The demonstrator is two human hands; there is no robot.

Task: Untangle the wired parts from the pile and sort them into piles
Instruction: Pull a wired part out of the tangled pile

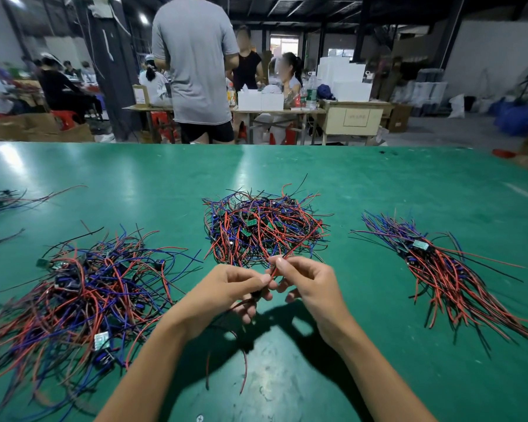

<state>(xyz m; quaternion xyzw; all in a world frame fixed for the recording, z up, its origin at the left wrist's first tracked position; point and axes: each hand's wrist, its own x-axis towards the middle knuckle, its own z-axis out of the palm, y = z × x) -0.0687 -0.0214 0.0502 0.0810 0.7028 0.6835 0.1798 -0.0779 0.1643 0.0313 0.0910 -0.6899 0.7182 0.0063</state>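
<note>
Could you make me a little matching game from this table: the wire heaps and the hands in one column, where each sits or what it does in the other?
Things:
1. tangled heap
2. combed-out bundle
3. loose heap
4. right hand

Places or states:
A. right side of the green table, wires lying mostly one way
B. pinches a red wire leading into a heap
C. middle of the table, just beyond the hands
D. left side of the table, spread wide

Pairs: 1-C, 2-A, 3-D, 4-B
</note>
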